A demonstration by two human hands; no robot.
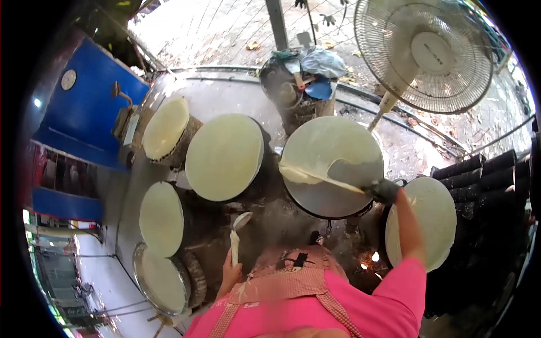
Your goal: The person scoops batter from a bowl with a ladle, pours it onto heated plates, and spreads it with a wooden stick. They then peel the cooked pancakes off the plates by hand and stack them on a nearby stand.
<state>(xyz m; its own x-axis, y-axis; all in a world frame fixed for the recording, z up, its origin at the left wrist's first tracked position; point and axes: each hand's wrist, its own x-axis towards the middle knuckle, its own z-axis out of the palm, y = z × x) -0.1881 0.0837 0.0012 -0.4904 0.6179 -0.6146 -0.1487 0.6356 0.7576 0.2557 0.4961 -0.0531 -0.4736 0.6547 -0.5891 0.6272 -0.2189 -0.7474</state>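
My left hand (230, 276) is closed around the pale, batter-coated handle of a ladle (241, 221), whose bowl points up and away from me. My right hand (383, 191), in a dark glove, grips a long thin batter spreader (338, 183). The spreader lies across the round griddle (327, 203) in front of me. Pale batter (332, 138) covers the far part of this griddle, with a thicker fold along the spreader's left end. Bare grey metal shows on the near part.
More round griddles hold pale sheets: one large (225, 158), smaller ones left (162, 219) and far left (167, 128), another right (431, 225). A batter basin (163, 281) stands lower left. Fire (375, 257) glows near my right side. A fan (425, 53) and dark stacked logs (479, 225) are rightward.
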